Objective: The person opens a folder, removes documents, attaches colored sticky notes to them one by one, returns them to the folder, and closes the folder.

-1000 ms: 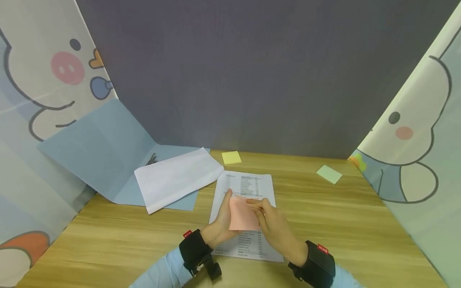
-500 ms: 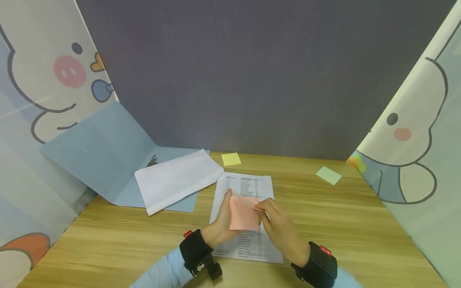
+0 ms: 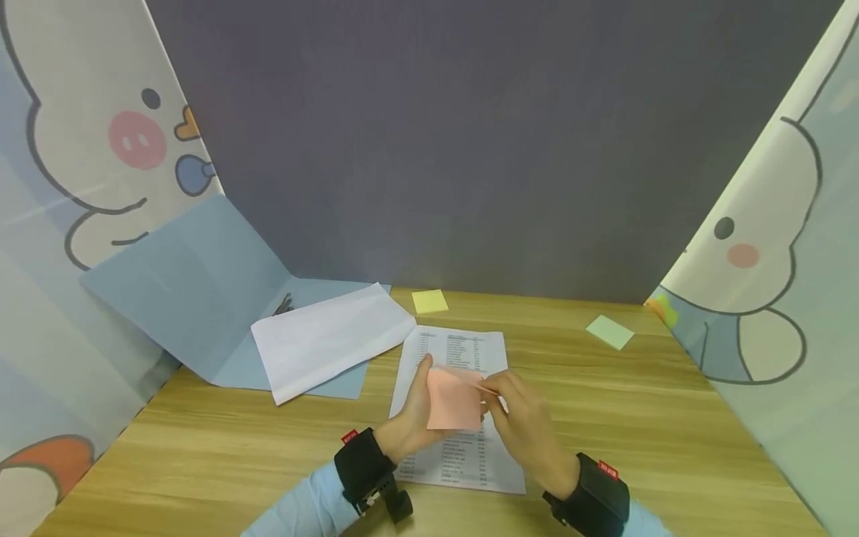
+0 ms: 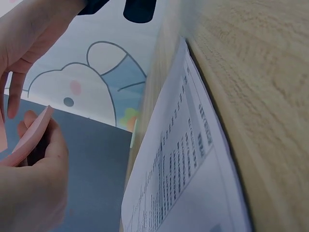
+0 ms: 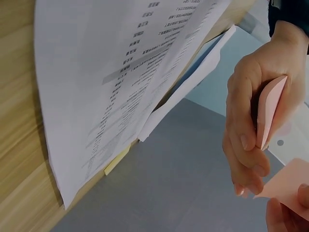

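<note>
**Left hand grips pink pad, right hand pinches pink sheet**

Fingers and thumb of the left hand are clamped on the pad, raised above the printed paper in the near middle of the tabletop. Right thumb and fingertips are together on the thin sheet, nearly edge-on by the pad's upper right in the head view; whether sheet and pad touch, I cannot tell

Toward the tabletop's far left corner lies an open blue folder, cover tilted up, with a white sheet across it and something small and dark, too small to make out. A yellow note sits near the far edge, beyond the printed paper; a pale green note lies near the far right corner
</note>
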`<action>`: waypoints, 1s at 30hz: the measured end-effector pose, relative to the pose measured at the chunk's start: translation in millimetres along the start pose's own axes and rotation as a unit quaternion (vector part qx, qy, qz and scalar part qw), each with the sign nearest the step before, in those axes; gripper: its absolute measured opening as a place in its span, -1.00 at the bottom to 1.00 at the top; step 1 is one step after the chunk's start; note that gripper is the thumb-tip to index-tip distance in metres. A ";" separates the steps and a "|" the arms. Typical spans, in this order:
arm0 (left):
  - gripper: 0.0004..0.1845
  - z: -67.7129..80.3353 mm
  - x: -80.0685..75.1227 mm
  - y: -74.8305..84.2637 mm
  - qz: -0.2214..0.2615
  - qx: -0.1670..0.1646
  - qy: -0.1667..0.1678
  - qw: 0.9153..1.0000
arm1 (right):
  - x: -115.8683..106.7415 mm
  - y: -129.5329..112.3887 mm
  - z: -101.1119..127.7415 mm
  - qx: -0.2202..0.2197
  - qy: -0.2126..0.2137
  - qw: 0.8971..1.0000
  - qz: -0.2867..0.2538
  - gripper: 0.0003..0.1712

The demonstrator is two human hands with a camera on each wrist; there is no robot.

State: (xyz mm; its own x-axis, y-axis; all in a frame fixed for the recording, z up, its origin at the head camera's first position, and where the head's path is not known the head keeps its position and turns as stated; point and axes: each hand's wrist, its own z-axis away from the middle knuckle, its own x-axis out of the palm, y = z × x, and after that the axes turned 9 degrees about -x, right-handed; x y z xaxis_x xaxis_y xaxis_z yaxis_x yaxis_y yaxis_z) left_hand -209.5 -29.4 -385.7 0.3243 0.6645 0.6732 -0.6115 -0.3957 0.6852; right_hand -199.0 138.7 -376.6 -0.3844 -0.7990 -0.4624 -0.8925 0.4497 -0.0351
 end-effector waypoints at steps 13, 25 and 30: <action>-0.05 -47.1 -31.8 47.2 0.102 -0.065 0.089 0.989 | -12.3 6.9 3.6 0.004 0.017 0.999 0.038 -0.62; -0.30 -128.2 -61.0 94.0 0.047 -0.034 0.201 0.978 | -30.9 9.8 27.1 0.046 0.020 0.996 0.077 -0.57; -0.79 -210.9 -151.5 89.8 -0.016 0.014 0.203 0.979 | -44.3 7.9 40.0 0.042 0.019 0.992 0.119 -0.51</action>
State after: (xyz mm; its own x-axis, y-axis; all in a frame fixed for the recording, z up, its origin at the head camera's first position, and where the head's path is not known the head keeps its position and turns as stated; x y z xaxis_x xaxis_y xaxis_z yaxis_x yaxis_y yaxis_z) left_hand -465.8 -31.9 -484.9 0.0258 0.8719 0.4890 -0.5845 -0.3836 0.7150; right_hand -179.6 193.6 -391.9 -0.5914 -0.6805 -0.4326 -0.7538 0.6571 -0.0031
